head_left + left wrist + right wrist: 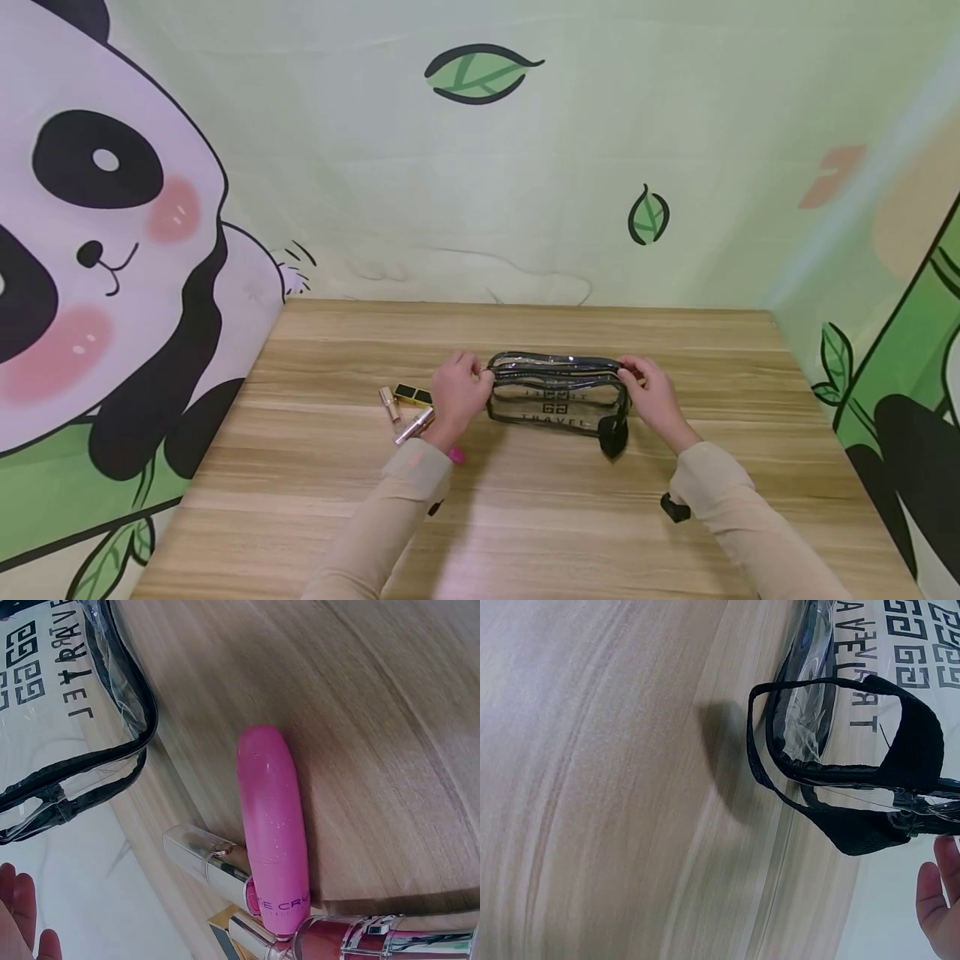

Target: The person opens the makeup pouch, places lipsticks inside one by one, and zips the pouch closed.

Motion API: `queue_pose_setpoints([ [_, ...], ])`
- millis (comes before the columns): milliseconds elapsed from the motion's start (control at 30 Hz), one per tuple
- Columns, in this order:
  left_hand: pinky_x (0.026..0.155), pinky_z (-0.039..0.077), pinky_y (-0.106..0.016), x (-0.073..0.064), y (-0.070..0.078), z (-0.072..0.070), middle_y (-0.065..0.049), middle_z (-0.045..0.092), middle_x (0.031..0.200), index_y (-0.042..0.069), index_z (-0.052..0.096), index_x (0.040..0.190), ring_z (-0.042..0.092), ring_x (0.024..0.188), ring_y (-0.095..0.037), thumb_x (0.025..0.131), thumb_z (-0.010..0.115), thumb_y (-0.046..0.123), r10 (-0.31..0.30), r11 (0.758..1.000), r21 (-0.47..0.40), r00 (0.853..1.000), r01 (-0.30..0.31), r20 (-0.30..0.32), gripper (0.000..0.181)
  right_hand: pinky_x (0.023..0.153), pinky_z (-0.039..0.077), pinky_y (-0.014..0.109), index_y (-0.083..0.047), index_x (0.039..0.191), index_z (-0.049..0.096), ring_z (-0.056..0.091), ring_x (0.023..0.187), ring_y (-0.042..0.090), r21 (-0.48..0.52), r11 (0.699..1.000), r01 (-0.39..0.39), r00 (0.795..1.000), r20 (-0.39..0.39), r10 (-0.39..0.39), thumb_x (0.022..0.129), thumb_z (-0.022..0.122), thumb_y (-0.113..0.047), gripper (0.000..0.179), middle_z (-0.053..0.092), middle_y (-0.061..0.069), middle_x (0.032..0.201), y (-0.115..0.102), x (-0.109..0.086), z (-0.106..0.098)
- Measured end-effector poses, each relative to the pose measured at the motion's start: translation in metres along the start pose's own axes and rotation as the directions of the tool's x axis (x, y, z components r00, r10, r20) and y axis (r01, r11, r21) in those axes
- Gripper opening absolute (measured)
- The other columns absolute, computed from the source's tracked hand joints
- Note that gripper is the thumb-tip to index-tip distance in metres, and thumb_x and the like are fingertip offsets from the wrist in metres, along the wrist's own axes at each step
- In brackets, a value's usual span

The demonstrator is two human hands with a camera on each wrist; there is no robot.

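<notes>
A clear travel pouch (555,406) with black trim and black lettering sits upright on the wooden table. At its upper left corner, the left hand (459,392) pinches the edge between thumb and fingers. The right hand (654,398) grips the opposite upper corner in the same way. From the pouch's right end hangs a black strap loop (922,742). Part of the left hand's fingers (22,900) shows beside the pouch's end in the left wrist view, its fingertips on the edge out of frame.
Left of the pouch lie a pink tube (274,825), a lipstick with a clear cap (187,851), a dark red lip gloss (322,941) and a black and gold case (412,394). The table (540,525) ends at a printed panda backdrop (360,167).
</notes>
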State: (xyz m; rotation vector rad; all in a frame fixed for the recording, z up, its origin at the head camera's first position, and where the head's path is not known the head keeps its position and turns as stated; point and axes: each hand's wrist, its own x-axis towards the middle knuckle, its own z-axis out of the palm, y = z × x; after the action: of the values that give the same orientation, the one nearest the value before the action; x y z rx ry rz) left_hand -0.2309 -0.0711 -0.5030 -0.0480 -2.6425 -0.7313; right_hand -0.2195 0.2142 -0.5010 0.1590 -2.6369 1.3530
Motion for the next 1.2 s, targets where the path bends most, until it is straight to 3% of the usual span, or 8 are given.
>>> queue_pose_setpoints([
  [300,0.055,0.035,-0.025,0.0011,0.0032,-0.0031,0.003,0.049,0.066,0.016,0.048,0.064,0.046,0.062,-0.018,0.072,0.053,0.024,-0.12,0.993,0.003,0.989,0.121,0.082,0.013,0.068,0.043,0.026,0.0,0.109,0.057,0.051,0.087,0.024,-0.013,1.0,-0.005,1.0,0.02,0.005,0.09,0.049,-0.017,0.026,0.055,0.016,0.098,0.0032,0.001,0.0001],
  [433,0.056,0.034,-0.024,0.0013,0.0046,-0.0035,0.003,0.048,0.065,0.016,0.048,0.063,0.045,0.06,-0.016,0.073,0.053,0.024,-0.157,0.988,0.001,0.984,0.157,0.09,0.014,0.067,0.042,0.026,0.0,0.108,0.057,0.051,0.086,0.024,-0.01,1.0,-0.002,1.0,0.017,0.002,0.09,0.049,-0.017,0.026,0.055,0.017,0.097,0.0026,0.0009,-0.0002],
  [867,0.064,0.04,-0.034,0.002,0.006,-0.0042,0.0,0.052,0.07,0.015,0.05,0.062,0.05,0.066,-0.019,0.072,0.051,0.025,-0.151,0.988,0.022,0.987,0.15,0.051,0.014,0.069,0.043,0.029,0.001,0.108,0.057,0.051,0.086,0.024,-0.024,1.0,-0.006,1.0,0.018,0.007,0.09,0.049,-0.015,0.025,0.055,0.017,0.097,0.0007,-0.0002,-0.0006],
  [1200,0.067,0.041,-0.036,0.0027,0.0056,-0.0041,-0.001,0.052,0.072,0.015,0.052,0.064,0.049,0.068,-0.02,0.073,0.049,0.025,-0.177,0.984,0.021,0.982,0.176,0.06,0.014,0.068,0.042,0.03,0.0,0.105,0.057,0.051,0.085,0.025,-0.039,0.999,0.008,1.0,0.006,-0.008,0.089,0.05,-0.013,0.022,0.056,0.017,0.096,0.0002,0.0003,-0.0003],
])
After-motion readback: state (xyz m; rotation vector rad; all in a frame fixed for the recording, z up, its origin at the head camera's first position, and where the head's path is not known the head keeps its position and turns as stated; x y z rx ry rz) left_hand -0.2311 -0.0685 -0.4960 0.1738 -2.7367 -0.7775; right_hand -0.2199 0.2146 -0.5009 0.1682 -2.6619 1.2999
